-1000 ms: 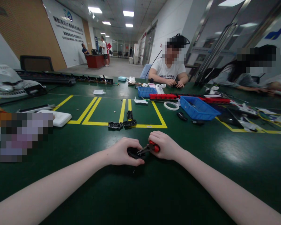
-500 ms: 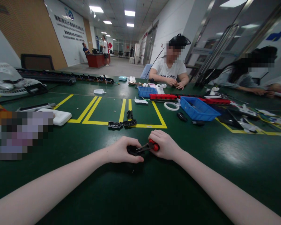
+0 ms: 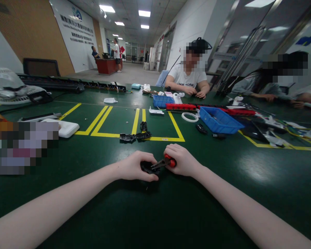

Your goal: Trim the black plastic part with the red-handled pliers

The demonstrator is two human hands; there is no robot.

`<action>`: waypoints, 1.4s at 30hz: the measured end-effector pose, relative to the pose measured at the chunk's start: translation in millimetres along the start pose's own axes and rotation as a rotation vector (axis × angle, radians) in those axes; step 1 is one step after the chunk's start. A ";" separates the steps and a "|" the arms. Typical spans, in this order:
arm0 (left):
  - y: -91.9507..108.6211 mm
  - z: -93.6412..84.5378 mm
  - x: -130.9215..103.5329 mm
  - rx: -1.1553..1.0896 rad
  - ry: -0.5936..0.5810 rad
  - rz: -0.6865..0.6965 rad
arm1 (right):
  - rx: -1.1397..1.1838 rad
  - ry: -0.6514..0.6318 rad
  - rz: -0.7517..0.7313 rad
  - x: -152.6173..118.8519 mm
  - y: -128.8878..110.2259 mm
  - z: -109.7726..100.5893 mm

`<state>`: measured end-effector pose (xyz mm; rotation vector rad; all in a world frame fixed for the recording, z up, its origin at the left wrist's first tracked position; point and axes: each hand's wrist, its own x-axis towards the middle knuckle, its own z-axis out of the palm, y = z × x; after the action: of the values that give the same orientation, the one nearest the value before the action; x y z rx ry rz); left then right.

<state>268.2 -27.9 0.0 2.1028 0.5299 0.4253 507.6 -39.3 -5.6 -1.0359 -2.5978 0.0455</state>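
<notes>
Between its thumb and fingers, my left hand [image 3: 136, 166] grips a small black plastic part [image 3: 146, 167], whose exact kind I cannot make out. My right hand [image 3: 181, 160] is closed around the red handles of a pair of pliers [image 3: 160, 164]. The dark jaws of the pliers point left and reach into the black part. Just beyond my hands, several black plastic pieces [image 3: 143, 135] lie on the yellow tape lines. A tiny light sliver [image 3: 146, 188] shows on the table below my left hand.
On the green table [image 3: 217, 193], a blue tray [image 3: 219, 121], a white ring [image 3: 190, 117] and a long red strip [image 3: 182, 107] lie ahead to the right. A white box [image 3: 67, 128] is at left. Across the table sits a person [image 3: 188, 77] in a white shirt.
My hands, the pliers and the black part have stayed almost in place. Only very slight shifts show.
</notes>
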 end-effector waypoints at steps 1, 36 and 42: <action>-0.4 0.1 0.1 0.002 0.000 0.003 | 0.003 0.001 -0.001 -0.1 0.1 0.1; 3.0 -2.2 -0.8 0.036 0.038 -0.047 | -0.138 0.101 0.054 -3.3 -5.9 2.7; 0.1 -0.6 0.1 0.026 0.080 -0.083 | -0.137 0.113 0.071 -1.6 -1.9 2.9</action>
<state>268.1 -27.5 0.4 2.0870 0.6701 0.4588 506.4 -41.6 -8.5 -1.1431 -2.4905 -0.1717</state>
